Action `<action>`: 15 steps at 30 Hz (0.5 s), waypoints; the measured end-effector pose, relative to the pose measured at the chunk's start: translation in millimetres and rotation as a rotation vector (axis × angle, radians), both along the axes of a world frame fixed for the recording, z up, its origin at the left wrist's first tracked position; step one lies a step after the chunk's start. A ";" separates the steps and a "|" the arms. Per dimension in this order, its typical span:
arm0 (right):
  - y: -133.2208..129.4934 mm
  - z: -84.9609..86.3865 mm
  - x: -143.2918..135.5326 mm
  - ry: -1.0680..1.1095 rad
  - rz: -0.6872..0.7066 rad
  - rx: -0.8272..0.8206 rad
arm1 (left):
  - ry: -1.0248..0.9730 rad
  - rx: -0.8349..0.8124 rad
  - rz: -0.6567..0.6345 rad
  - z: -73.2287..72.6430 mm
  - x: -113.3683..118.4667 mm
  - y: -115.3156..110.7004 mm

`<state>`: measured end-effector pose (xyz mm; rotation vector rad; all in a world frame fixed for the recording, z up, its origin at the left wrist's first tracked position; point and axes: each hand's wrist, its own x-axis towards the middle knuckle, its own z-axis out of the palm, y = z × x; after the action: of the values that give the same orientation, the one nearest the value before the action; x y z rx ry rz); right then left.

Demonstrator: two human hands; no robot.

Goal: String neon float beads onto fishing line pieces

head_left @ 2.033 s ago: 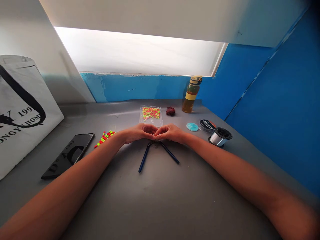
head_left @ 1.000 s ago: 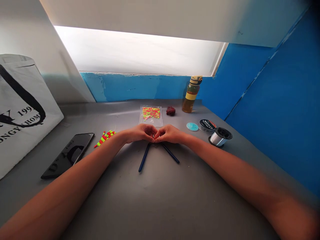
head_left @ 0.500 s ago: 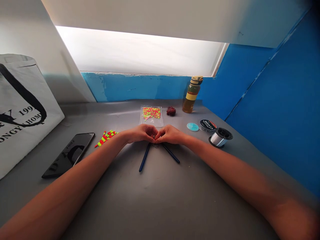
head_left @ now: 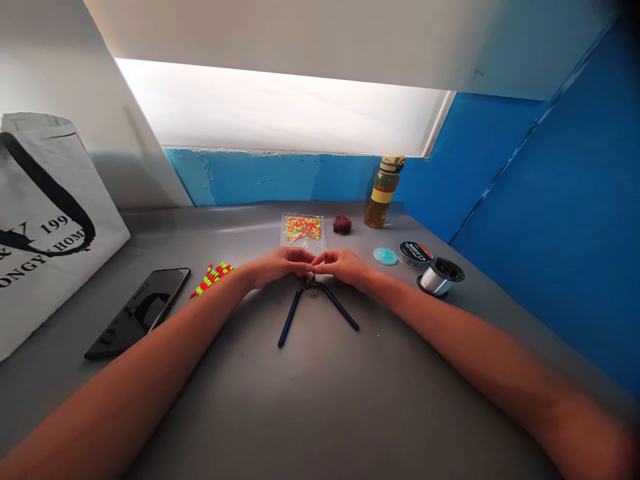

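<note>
Near the middle of the grey table, my left hand [head_left: 285, 263] and my right hand [head_left: 341, 263] meet with their fingertips pinched together. Whatever lies between the fingertips is too small to make out. Just below them lie pliers [head_left: 293, 317] with blue handles spread apart; their head is partly hidden under my fingers. Behind my hands is a clear bag of red and yellow beads [head_left: 303, 229]. Strung red and yellow beads [head_left: 214, 278] rest beside my left forearm.
A phone [head_left: 137, 313] and a white bag [head_left: 55, 200] are on the left. Dark red thread [head_left: 343, 225] and a bottle [head_left: 383, 193] stand at the back. To the right are a turquoise disc [head_left: 385, 256], a round black-labelled case [head_left: 415, 252] and a clear line spool [head_left: 441, 276].
Both hands have shifted slightly up off the pliers, and their fingers are straighter. More of the pliers' pivot shows below them. The view has tilted a little.
</note>
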<state>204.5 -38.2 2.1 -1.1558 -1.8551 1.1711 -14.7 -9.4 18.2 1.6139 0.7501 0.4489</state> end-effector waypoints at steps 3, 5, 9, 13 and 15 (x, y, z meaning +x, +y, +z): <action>-0.9 -0.1 -1.1 -0.047 -0.091 0.145 | -0.038 -0.028 0.096 -1.7 -0.3 0.5; -1.2 -0.5 -2.5 -0.093 -0.156 0.252 | -0.077 -0.051 0.143 -3.5 0.5 1.3; -2.4 -0.9 -5.9 -0.127 -0.219 0.391 | -0.115 -0.077 0.182 -5.8 2.9 1.7; -4.1 -0.6 -7.7 -0.144 -0.234 0.445 | -0.099 -0.037 0.146 -5.3 4.9 -0.6; -4.7 -0.5 -7.8 -0.153 -0.238 0.464 | -0.098 -0.025 0.137 -4.8 5.7 -1.5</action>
<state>196.7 -42.8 1.6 -1.1753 -1.9025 0.4944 -9.0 -10.9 13.4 1.5117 0.7918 0.6108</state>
